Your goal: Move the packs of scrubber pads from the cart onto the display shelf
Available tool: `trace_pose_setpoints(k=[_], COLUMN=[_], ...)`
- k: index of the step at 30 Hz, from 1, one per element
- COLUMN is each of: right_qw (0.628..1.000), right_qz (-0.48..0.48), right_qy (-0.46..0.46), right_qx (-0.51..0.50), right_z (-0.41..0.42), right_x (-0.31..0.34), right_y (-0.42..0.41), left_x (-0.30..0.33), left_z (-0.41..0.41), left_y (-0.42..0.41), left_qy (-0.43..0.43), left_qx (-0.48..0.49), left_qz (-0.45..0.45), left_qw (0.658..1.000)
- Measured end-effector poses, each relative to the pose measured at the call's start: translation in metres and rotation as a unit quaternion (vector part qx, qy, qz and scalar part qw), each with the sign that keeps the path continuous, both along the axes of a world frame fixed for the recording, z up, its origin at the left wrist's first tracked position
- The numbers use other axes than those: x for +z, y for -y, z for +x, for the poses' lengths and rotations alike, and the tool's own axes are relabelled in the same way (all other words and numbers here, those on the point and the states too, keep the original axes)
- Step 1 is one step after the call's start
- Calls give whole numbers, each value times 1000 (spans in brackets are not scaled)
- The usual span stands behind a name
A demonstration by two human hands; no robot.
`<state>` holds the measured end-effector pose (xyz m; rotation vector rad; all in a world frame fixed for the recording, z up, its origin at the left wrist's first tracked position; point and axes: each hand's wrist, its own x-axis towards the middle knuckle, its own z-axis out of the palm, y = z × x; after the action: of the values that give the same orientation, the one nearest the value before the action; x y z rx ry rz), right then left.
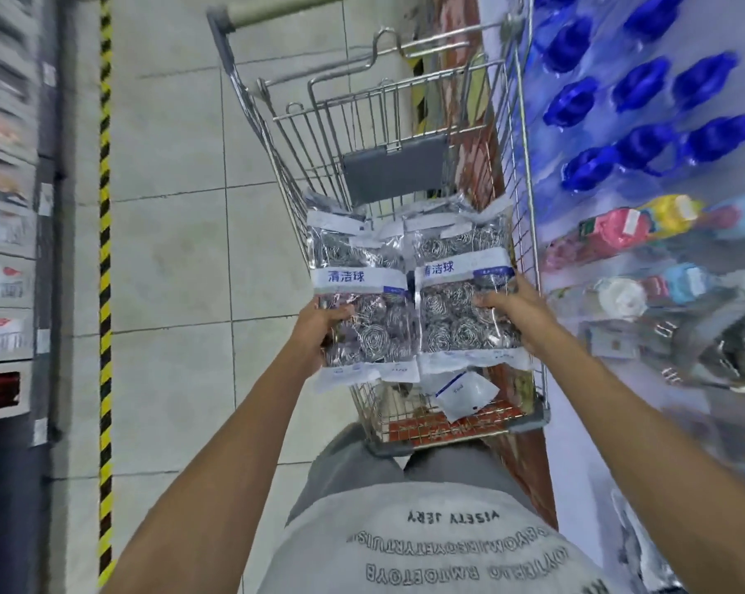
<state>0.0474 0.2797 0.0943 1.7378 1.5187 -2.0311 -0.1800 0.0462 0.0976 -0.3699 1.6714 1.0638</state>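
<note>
Early-to-mid task by the look of it: packs are in hand but none visibly placed yet. Left hand (319, 325) grips the left pack of steel scrubber pads (362, 319) at its left edge, fingers curled over the front. Right hand (512, 306) grips the right pack of steel scrubber pads (460, 310) at its right edge, thumb on the front, fingers wrapped behind. Both packs are held side by side, edges touching, above the near end of the wire shopping cart (529, 233), not resting on anything I can see.

What's left: carry these two over to the display shelf (576, 422) on the right, then go back for the rest.

Cart contents: more scrubber packs (456, 233) lie further in, behind the held ones, at least two, exact count unclear because they overlap. A loose white label card (465, 394) sits at the near bottom of the cart, under the held packs. The grey child-seat flap (394, 171) is at the far end.

Shelf on the right is blurred: blue-capped bottles (640, 85) far, colourful sponge packs (628, 222) mid, some shiny metal items (731, 340) near. Cannot tell whether any scrubber packs are already there. Yellow-black floor tape (104, 250) runs along the left.
</note>
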Motion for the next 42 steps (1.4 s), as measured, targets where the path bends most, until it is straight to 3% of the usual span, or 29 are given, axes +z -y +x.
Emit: trace_pose_setpoints(k=[5, 14, 22, 31, 38, 42], right_qw=[997, 962, 913, 843, 799, 744], right_qz=[51, 87, 96, 101, 112, 112], right_qy=[-44, -93, -87, -121, -131, -120], right_qx=[-49, -242, -387, -514, -577, -648], right_z=[38, 100, 170, 254, 330, 376], right_x=[48, 117, 129, 142, 143, 160], right_y=[38, 153, 285, 410, 513, 591], left_x=[47, 90, 71, 129, 135, 136], left_z=[10, 6, 21, 135, 235, 304], left_y=[33, 83, 132, 147, 180, 215], left_qy=[-21, -59, 0, -7, 6, 16], left_qx=[-24, -112, -215, -357, -482, -530], left_qz=[44, 120, 148, 164, 171, 167], left_qw=[998, 985, 965, 920, 859, 831])
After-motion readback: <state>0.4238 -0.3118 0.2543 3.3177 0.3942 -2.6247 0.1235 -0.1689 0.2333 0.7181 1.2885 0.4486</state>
